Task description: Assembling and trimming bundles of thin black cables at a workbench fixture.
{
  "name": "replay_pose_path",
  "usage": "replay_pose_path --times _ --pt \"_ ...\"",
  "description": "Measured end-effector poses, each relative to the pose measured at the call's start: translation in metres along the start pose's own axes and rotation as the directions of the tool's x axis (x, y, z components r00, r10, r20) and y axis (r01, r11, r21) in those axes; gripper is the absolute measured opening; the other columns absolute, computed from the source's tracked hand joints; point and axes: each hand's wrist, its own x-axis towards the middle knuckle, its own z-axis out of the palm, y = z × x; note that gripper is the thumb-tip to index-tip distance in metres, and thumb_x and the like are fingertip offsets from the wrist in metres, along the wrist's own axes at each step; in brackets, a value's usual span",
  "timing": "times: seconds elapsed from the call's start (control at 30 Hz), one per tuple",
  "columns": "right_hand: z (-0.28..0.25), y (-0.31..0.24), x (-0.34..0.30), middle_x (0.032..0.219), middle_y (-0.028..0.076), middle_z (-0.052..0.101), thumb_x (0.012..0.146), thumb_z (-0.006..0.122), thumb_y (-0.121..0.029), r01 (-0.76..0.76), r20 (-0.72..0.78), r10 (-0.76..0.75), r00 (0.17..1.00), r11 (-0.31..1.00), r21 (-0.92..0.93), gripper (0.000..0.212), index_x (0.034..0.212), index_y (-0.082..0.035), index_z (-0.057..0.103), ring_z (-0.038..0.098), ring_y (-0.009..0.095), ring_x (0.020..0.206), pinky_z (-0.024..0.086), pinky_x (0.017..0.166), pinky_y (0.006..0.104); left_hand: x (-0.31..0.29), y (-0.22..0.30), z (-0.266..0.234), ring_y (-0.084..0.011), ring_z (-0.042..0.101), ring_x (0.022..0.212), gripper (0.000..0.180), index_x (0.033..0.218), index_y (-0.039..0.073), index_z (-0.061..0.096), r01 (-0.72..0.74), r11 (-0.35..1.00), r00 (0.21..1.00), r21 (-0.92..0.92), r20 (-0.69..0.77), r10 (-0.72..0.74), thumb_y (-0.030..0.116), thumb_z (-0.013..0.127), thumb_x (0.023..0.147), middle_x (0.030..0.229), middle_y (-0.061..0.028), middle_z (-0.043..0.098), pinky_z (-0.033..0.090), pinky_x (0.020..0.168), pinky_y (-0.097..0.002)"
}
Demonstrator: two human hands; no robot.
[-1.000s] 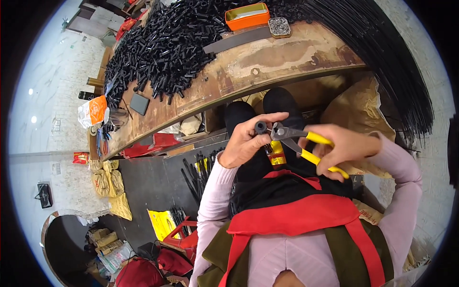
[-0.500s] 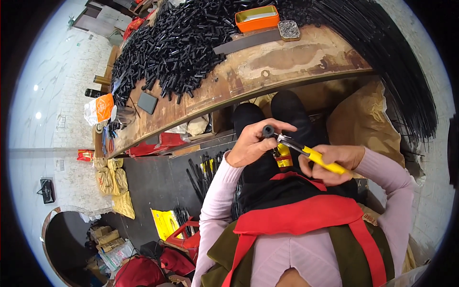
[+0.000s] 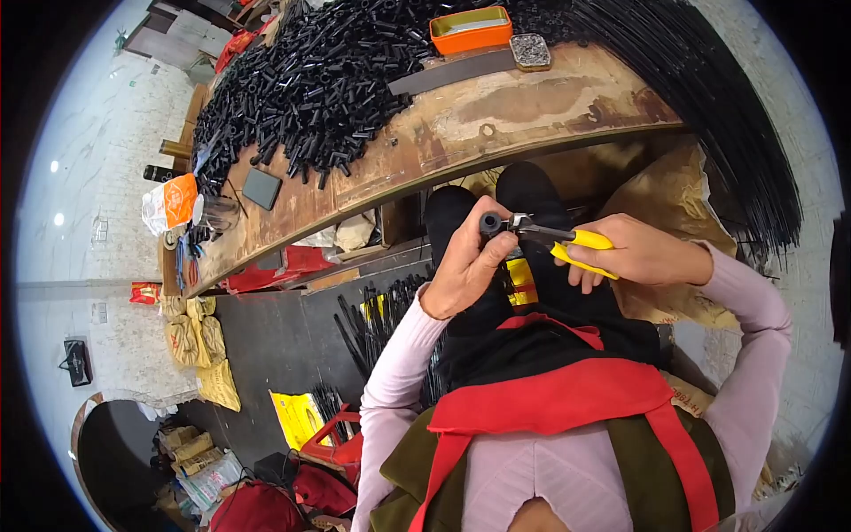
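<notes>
My left hand is closed round a short black tube, whose round open end points up at me. In my right hand is a pair of pliers with yellow handles. The handles are spread apart, and the plier jaws reach left to the tube's side, beside my left fingers. Whether the jaws grip a small metal part there is too fine to make out. Both hands are above my lap, over black trousers and a red-and-black apron.
Ahead is a worn wooden bench with a heap of black tubes. On it stand an orange box, a tray of small metal pieces and a bundle of long black rods. A brown sack stands right of my knees.
My right hand has moved up and to the right, turning the pliers closer to level. The yellow handles now show spread apart. My left hand has shifted slightly and still holds the tube.
</notes>
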Motion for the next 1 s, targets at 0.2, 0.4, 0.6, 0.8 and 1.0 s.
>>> replay_pose_path --times 0.2,0.4,0.6,0.8,1.0 --pt "0.001 -0.029 0.003 0.073 0.004 0.060 0.101 0.051 -0.030 -0.212 0.074 0.209 0.975 0.976 0.042 0.032 0.096 0.001 0.060 0.059 0.010 0.062 0.048 0.057 0.0241 -0.003 0.002 -0.009 -0.0073 0.039 0.070 0.025 0.100 0.003 0.045 -0.043 0.999 0.999 -0.017 0.022 0.043 0.027 0.054 0.101 0.078 -0.0004 0.045 0.032 0.062 -0.0223" --pt "0.008 -0.007 0.022 0.069 0.003 0.056 0.098 0.059 -0.032 -0.174 0.025 0.175 0.984 0.984 -0.036 0.031 0.091 -0.002 0.059 0.054 0.009 0.060 0.044 0.055 0.0266 -0.009 -0.009 -0.016 -0.0089 0.043 0.069 0.017 0.101 0.003 0.047 0.011 1.000 1.000 0.016 0.002 -0.011 0.019 0.051 0.097 0.080 -0.0027 0.050 0.035 0.062 -0.0235" --pt "-0.084 0.017 0.099 0.078 0.017 0.061 0.088 0.068 -0.023 0.293 -0.369 -0.661 0.653 0.670 -0.682 0.025 0.095 0.000 0.060 0.060 0.031 0.070 0.047 0.066 0.0396 0.029 0.003 -0.045 -0.0081 0.038 0.069 0.051 0.139 -0.001 0.040 -0.104 0.960 0.948 -0.261 -0.317 0.016 0.033 0.049 0.102 0.081 0.0001 0.044 0.042 0.071 -0.0243" --pt "-0.204 0.032 0.177 0.085 0.015 0.066 0.084 0.061 -0.015 -0.094 -0.367 -0.602 0.710 0.434 -0.896 0.017 0.096 -0.003 0.063 0.065 0.034 0.079 0.051 0.069 0.0431 0.044 -0.024 -0.036 -0.0087 0.036 0.069 0.055 0.139 -0.001 0.042 -0.059 0.978 0.982 -0.199 -0.189 0.021 0.041 0.043 0.103 0.078 0.0004 0.041 0.032 0.063 -0.0233" --pt "-0.211 0.036 0.202 0.084 0.010 0.066 0.080 0.059 -0.010 -0.158 -0.325 -0.628 0.707 0.308 -0.938 0.018 0.096 -0.007 0.065 0.066 0.029 0.077 0.052 0.067 0.0418 0.050 -0.039 -0.042 -0.0071 0.036 0.068 0.054 0.137 0.000 0.045 0.011 0.950 0.989 -0.313 -0.139 -0.057 0.041 0.047 0.102 0.079 0.0015 0.042 0.030 0.062 -0.0213"
